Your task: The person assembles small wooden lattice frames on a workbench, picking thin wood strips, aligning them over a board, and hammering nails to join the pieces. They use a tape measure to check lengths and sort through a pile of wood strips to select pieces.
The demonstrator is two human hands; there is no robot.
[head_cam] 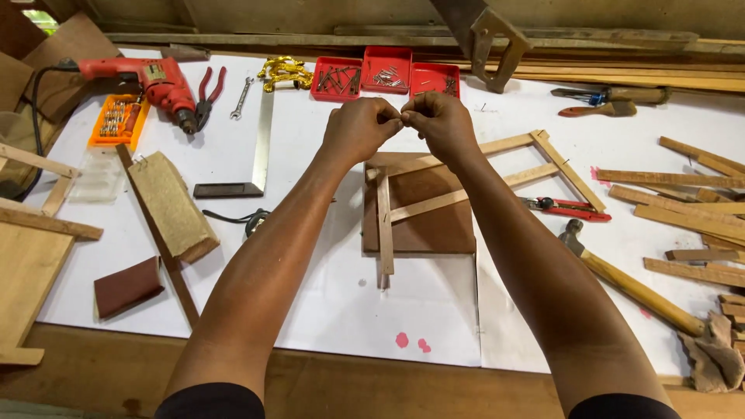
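Something too small to be made out is pinched between the closed left hand [358, 128] and right hand [438, 124], held above the pale wooden slat frame [466, 182] on the white-covered desk [310, 233].

White-covered workbench [434, 310] — drill [151, 81], hammer [628, 283], red trays [384, 74], wooden frame [466, 182].

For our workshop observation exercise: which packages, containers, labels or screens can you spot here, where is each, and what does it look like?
Three red trays: far edge of the table, square, open, holding small metal fasteners.
Orange bit case: far left beside the red drill, rectangular, with its clear lid lying nearer.
Drill label: small pale patch.
No screens.
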